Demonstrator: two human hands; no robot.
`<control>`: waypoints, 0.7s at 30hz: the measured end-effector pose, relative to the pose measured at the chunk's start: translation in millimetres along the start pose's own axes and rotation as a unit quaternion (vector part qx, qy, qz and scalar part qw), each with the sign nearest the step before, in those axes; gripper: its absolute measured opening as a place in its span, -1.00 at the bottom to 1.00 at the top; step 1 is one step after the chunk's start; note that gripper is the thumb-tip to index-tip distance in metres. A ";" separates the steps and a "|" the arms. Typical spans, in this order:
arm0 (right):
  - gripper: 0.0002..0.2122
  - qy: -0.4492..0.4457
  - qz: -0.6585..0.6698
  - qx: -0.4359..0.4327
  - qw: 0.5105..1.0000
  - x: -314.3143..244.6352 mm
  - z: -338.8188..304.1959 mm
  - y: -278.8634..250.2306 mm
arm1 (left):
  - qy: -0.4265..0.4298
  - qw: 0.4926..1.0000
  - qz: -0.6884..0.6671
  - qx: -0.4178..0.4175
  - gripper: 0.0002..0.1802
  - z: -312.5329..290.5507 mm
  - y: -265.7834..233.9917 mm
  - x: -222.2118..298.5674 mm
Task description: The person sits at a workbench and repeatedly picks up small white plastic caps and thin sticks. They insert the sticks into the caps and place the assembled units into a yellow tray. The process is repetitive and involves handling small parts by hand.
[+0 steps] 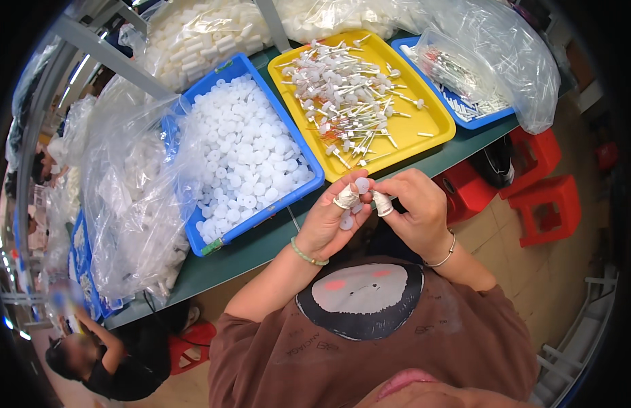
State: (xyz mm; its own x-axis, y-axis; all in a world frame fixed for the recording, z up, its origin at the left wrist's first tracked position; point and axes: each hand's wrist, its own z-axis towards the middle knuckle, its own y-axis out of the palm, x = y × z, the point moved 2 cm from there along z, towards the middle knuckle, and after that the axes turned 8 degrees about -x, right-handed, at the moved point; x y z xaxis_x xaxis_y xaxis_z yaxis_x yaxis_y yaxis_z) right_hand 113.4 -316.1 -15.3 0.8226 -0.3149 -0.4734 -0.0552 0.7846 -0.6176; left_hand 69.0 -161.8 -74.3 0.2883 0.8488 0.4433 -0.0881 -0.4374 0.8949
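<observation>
In front of my chest my left hand [317,224] is closed around several small white plastic discs [347,219]. One disc [362,185] stands out at its fingertips. My right hand [424,207] is pinched close beside that disc; what its fingertips hold, if anything, is too small to make out. A white cover wraps each thumb, the left one [346,197] and the right one [382,202]. Just beyond my left hand, a blue tray [261,221] is heaped with similar discs. A yellow tray [438,126] beyond my hands carries many thin metal rods with white discs on them.
Another blue tray [489,122] with small white tubes stands at the right, partly under a clear plastic bag [533,81]. Bagged white parts [206,41] lie behind. More plastic bags [131,190] crowd the left. Red stools [550,211] stand at the right; a person [118,353] sits lower left.
</observation>
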 end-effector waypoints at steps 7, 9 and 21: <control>-0.82 0.038 0.002 0.005 0.999 -2.6 -1.4 -3.0 | 0.002 1.000 -0.005 0.004 -0.62 1.6 1.4 -2.5; -0.84 0.056 0.001 -0.005 0.998 -3.6 0.6 -2.1 | 0.006 1.000 -0.011 -0.002 -0.62 0.6 2.4 -0.2; -0.82 0.135 0.050 -0.070 0.987 -22.6 7.2 -3.6 | -0.051 0.988 0.143 0.023 -0.65 1.6 20.3 8.5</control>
State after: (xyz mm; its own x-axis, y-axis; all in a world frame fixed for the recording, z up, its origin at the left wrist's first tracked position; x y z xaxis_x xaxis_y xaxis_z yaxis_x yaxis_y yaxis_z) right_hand 99.0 -308.0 2.1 0.6295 -0.3856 -0.6746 -0.2217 0.7429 -0.6316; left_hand 71.2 -164.0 -52.4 0.3528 0.6545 0.6686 -0.1380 -0.6704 0.7291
